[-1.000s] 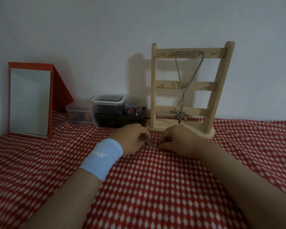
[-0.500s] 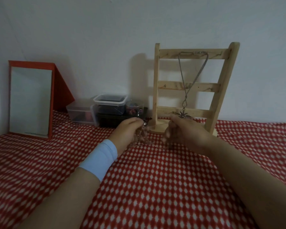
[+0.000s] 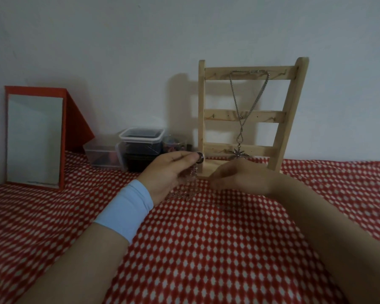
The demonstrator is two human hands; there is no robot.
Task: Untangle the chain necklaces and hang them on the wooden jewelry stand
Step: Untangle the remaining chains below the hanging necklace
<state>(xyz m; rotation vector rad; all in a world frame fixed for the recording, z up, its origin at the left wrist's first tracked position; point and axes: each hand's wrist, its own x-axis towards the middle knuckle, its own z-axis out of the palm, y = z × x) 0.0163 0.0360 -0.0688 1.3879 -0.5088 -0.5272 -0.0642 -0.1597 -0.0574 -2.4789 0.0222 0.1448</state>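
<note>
Left grip point(image 3: 169, 172): thumb and fingertips pinch a small round dark pendant point(image 3: 200, 160), held up just in front of the stand's base. We see the palm turned partly up and the fingers curled round the piece.

Chain point(image 3: 185, 194) hangs from that pinch, runs down past the palm and ends in a loose silvery clump on the cloth point(image 3: 206, 249), right under the hand. It's too blurred for us to count strands or knots.

Right grip point(image 3: 241, 177): low over the cloth, just right of the clump, back of hand up, fingers pointing left toward the chain. Motion blur here, so we can't tell whether it is open or pinching a strand, or whether it touches the chain at all.

Stand point(image 3: 217, 116): wooden, ladder-style, three rungs, upright on the cloth against the wall, directly behind both hands.

One necklace point(image 3: 236, 102) is already on the top rung, draped in a V. Its star point(image 3: 237, 153) hangs in front of the bottom rung, just above the right hand.

Other stuff we see:
- light blue wristband point(image 3: 127, 211) on the left wrist
- red-framed mirror point(image 3: 34, 139) propped at far left
- lidded tub point(image 3: 140, 139) and a clear box point(image 3: 101, 151) between mirror and stand, by the wall

Cloth is red with white diamonds and covers the whole surface.
</note>
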